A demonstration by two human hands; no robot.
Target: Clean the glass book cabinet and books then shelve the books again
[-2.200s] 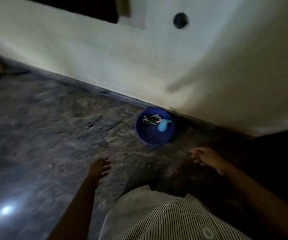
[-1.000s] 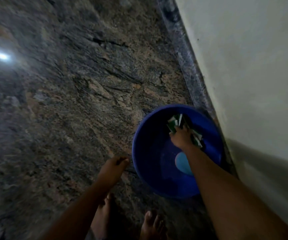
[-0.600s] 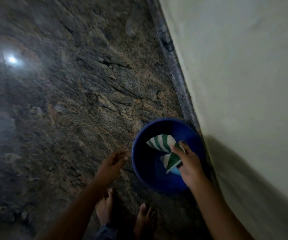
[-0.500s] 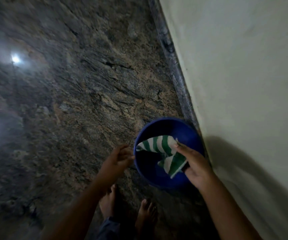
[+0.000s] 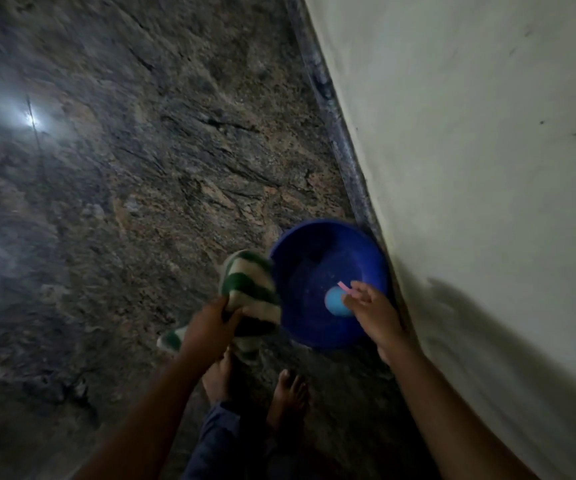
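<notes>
Green-striped cloth (image 5: 248,289) sits gripped in my left hand (image 5: 206,327); my right hand (image 5: 373,310) hovers, fingers loose, over the blue basin (image 5: 314,244).

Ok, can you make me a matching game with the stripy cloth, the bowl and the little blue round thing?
Things:
1. striped cloth
2. blue bowl
3. pale blue round thing

Places:
A. inside the bowl
B. on the floor, right by the wall
C. gripped by the left hand

Pairs: 1-C, 2-B, 3-A.
</notes>
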